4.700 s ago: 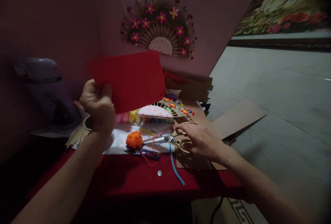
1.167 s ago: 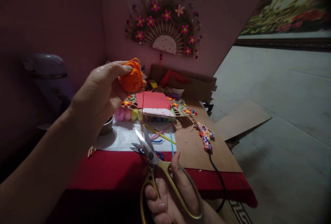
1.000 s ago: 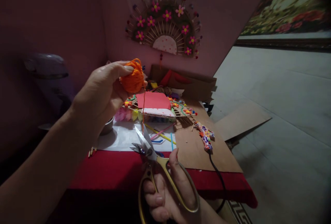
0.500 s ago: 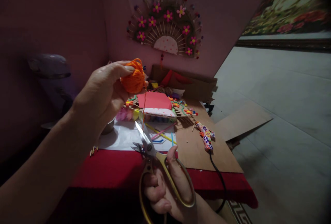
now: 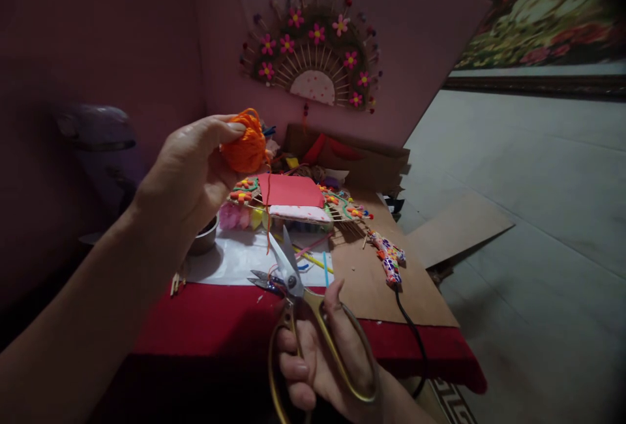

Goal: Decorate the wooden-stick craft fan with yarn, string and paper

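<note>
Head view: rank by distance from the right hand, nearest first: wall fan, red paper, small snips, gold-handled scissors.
From the right hand:
1. Gold-handled scissors: in its grip.
2. Small snips: on the table, just left of the scissors.
3. Red paper: farther back, over the dotted white piece.
4. Wall fan: up behind the table.

Framed painting (image 5: 542, 16) (partly in shadow) at upper right.
</note>
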Demonstrator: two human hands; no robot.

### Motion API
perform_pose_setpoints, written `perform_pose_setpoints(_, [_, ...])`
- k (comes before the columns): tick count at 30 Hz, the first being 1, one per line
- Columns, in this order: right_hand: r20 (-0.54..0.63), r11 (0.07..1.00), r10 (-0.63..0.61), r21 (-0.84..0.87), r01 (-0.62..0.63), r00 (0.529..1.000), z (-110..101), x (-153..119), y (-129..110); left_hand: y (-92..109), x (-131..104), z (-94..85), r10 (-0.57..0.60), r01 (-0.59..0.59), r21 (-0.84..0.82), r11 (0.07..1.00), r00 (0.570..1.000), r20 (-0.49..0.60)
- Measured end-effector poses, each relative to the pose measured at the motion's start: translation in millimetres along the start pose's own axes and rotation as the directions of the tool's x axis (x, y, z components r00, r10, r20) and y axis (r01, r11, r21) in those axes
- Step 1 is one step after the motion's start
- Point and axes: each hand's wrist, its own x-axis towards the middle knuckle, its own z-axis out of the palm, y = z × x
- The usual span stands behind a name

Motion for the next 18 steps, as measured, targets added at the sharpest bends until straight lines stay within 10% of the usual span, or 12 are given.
perform_pose_setpoints(5, [-0.240, 0.913, -0.150, -0.407, 0.041, 0.959, -17.6, -34.8, -15.9, -5.4, 6.8, -7.1, -0.009, 0.010, 0.014, 1.000, 0.999, -0.033])
perform_pose_setpoints(10, [-0.298, 0.348, -0.538, -0.931, -0.115, 0.788, -28.6, -55.8, -48.1, -18.1, 18.2, -15.0, -0.035, 0.036, 0.017, 0.999, 0.998, -0.052])
perform_pose_setpoints(14, [-0.279, -0.061, -0.677, -0.901, -0.429, 0.681, -27.0, -63.1, -64.7, -25.1, 24.0, -17.8, -0.050, 0.054, 0.035, 0.998, 0.994, -0.099])
perform_pose_setpoints(18, [-0.260, -0.251, -0.732, -0.756, -0.604, 0.629, -32.1, -66.9, -67.6, -27.6, 24.9, -18.9, -0.037, 0.043, 0.061, 0.997, 0.995, -0.095])
